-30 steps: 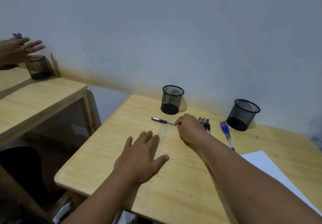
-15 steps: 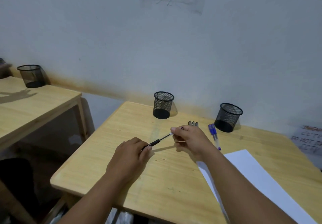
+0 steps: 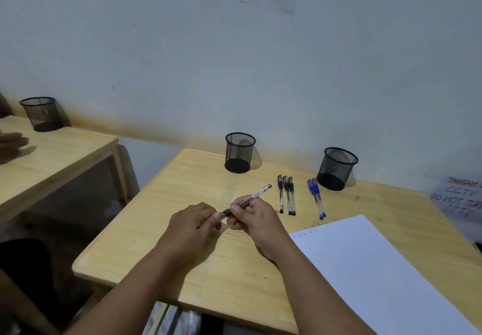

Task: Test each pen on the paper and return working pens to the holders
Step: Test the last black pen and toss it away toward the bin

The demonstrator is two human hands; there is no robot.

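Observation:
Both hands hold one black pen [image 3: 257, 194] above the middle of the wooden table [image 3: 182, 188]. My right hand [image 3: 257, 216] grips its clear barrel; my left hand [image 3: 194, 223] pinches its black cap end. Three more black pens [image 3: 287, 196] lie side by side further back, and two blue pens [image 3: 316, 197] lie to their right. Two empty black mesh holders stand near the wall: the left holder [image 3: 240, 152] and the right holder [image 3: 337, 168]. A white paper sheet [image 3: 378, 269] with small scribbles at its near-left corner lies on the right.
A second wooden table [image 3: 52, 157] stands to the left with another mesh holder [image 3: 43, 113] on it; another person's hand [image 3: 11, 140] shows at the left edge. A handwritten sign [image 3: 459, 200] leans at the far right. The wall runs just behind the holders.
My right hand lifted the black pen off the table and brought it nearer. My left hand rose from the table and took the cap end. The view shifted, showing more paper.

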